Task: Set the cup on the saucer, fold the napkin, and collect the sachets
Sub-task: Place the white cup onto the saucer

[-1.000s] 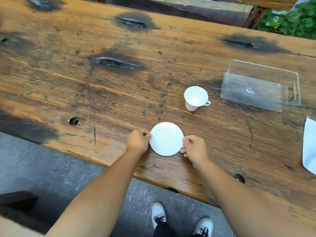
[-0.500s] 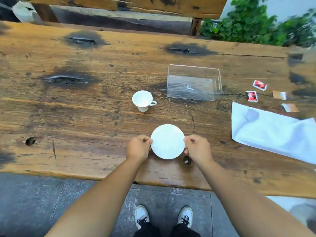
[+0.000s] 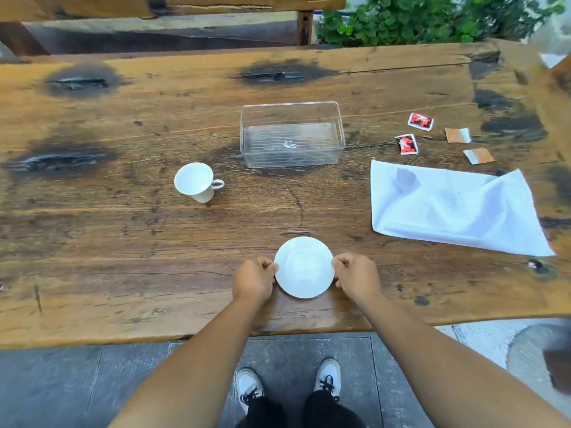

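While both the left hand (image 3: pixel 254 278) and the right hand (image 3: pixel 357 277) keep pinching the saucer (image 3: pixel 304 267) rim, it now sits nearer the napkin (image 3: pixel 454 208), the cup (image 3: pixel 197 181) waiting.

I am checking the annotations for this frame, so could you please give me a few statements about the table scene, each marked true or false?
1. Both hands, left hand and right hand, grip the round white saucer. True.
2. The white handled cup stands on the saucer. False: it stands apart on the wooden table.
3. The clear plastic box holds the sachets. False: four sachets lie on the table to its right.
4. The white cloth napkin lies unfolded. True.
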Tool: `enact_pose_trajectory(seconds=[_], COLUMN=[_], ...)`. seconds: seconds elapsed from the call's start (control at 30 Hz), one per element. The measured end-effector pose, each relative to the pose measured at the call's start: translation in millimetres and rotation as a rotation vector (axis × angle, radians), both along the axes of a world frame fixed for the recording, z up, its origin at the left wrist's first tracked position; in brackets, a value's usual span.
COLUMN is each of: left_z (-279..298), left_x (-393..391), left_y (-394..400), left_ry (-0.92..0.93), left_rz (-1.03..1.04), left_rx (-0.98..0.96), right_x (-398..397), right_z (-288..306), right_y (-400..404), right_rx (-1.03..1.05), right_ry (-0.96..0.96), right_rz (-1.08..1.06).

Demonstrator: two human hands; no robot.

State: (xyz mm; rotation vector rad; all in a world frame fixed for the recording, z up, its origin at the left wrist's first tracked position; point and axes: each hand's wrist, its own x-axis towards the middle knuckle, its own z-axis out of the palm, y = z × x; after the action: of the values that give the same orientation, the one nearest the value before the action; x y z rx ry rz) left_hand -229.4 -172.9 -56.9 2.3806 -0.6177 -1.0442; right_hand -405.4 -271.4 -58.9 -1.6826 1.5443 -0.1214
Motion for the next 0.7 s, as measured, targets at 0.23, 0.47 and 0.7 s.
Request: enact_pose_trajectory(seconds=[0.23,0.47,0.7], left_z=[-10.6,-15.3,-14.9], left_x=[3.1,3.0,3.1], left_y=[2.5,3.6,3.7], left_ry=[-0.008,-0.027,-0.048], left_rz=[0.018,-0.005,-0.035], left_rx=[0.042,0.065,0.064], right_x=[5.7,6.6,7.0], right_z=[-17.0,-24.5,-23.2], right_y=[-3.7,-2.7,-1.7], right_rx=[0.012,-0.010,-0.012], right_ry=[0.033,0.083,0.066], right_rz=[0.063,0.092,0.080])
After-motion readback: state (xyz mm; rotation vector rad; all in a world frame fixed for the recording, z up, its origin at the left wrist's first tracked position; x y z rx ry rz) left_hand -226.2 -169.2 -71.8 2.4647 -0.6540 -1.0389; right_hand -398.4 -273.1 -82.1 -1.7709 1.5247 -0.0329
